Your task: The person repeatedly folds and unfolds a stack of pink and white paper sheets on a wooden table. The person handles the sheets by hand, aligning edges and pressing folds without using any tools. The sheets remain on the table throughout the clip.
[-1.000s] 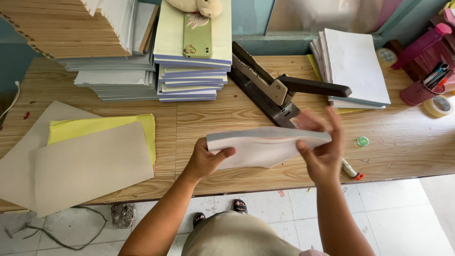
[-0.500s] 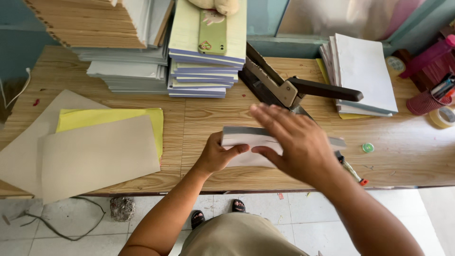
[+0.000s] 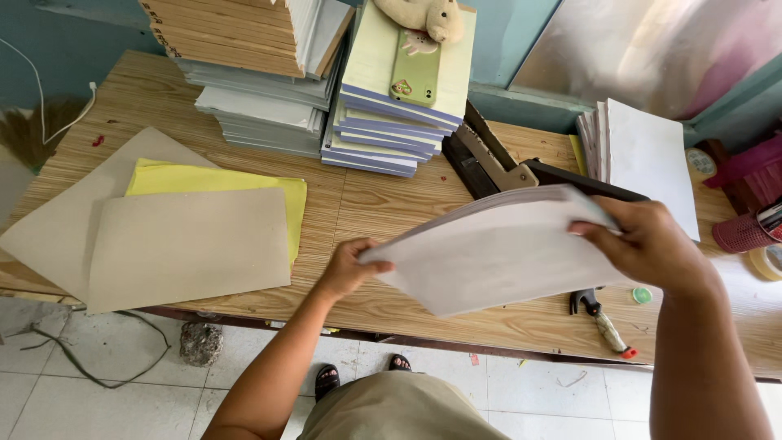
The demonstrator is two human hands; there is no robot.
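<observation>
Overhead, a sheaf of white paper point(image 3: 497, 257) is held above the wooden table point(image 3: 391, 204), its long axis running side to side, gripped at one end by the left hand point(image 3: 352, 267) and at the other by the right hand point(image 3: 648, 244), just before a heavy black stapler point(image 3: 497, 163).

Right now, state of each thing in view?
left hand: gripping the paper stack's left edge
right hand: gripping its right edge
paper stack: lifted off the table, tilted
heavy stapler: on the table, untouched
phone: face down on the notebook pile
grey card sheets: flat, covering yellow sheets
</observation>
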